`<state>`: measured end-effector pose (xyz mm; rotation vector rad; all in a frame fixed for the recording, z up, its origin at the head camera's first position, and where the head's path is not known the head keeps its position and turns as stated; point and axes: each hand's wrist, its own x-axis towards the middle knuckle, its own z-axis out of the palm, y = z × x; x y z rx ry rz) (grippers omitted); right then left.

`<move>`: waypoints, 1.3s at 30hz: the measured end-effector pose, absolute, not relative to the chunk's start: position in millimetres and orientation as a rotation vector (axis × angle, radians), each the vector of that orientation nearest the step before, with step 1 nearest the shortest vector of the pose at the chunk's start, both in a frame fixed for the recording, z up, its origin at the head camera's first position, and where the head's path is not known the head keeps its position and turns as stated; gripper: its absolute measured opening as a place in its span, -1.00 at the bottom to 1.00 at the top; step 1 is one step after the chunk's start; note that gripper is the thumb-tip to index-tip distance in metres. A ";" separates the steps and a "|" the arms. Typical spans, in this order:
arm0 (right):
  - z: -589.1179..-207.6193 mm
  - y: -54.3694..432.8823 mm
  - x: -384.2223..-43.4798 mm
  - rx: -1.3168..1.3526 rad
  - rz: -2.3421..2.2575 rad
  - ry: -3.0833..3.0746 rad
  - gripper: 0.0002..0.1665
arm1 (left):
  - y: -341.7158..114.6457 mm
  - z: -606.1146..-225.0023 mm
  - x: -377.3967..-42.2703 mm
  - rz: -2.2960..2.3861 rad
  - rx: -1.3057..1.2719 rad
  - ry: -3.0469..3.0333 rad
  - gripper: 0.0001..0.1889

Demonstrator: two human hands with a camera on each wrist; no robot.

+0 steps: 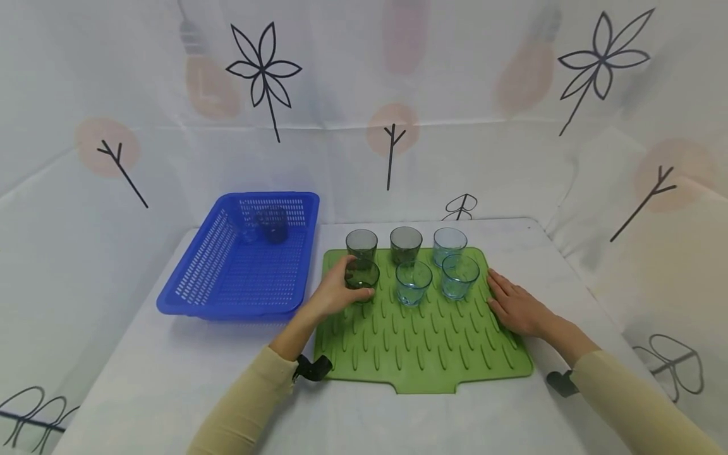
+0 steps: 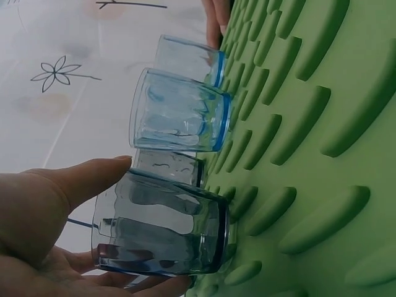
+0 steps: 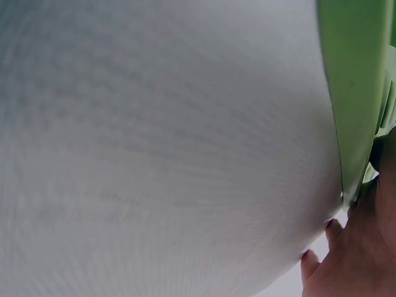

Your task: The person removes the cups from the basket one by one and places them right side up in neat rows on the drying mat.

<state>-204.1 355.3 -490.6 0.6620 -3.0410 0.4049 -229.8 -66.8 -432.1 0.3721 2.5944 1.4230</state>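
Note:
My left hand (image 1: 332, 292) curls round a dark grey glass (image 2: 164, 226) at the front left of the green drying mat (image 1: 423, 385); its thumb lies along one side and its fingers along the other. In the left wrist view the glass base is at the mat's ridges; whether it touches cannot be told. Two grey glasses (image 1: 406, 248) and a light blue glass (image 1: 449, 245) stand upright behind. Two more blue glasses (image 1: 413, 284) stand to the right of the held one. At the mat's right edge rests my right hand (image 1: 516, 306), fingers extended.
A blue plastic basket (image 1: 239, 313) stands on the left side of the white-covered table (image 1: 364, 423). Inside its far end are a dark glass (image 1: 275, 226) and a fainter bluish one (image 1: 248, 232). A white patterned cloth (image 1: 330, 170) hangs behind and at the sides.

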 end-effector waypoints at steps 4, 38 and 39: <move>-488.5 353.1 -202.2 0.643 0.416 -3.041 -0.28 | -65.3 -431.7 -230.6 1.427 0.379 2.590 -0.06; -483.5 349.0 -199.8 0.638 0.443 -3.056 -0.30 | -106.6 -359.4 -204.1 1.148 0.622 2.788 -0.06; -484.7 350.1 -200.7 0.644 0.426 -3.054 -0.29 | -111.1 -353.7 -204.8 1.144 0.632 2.798 -0.06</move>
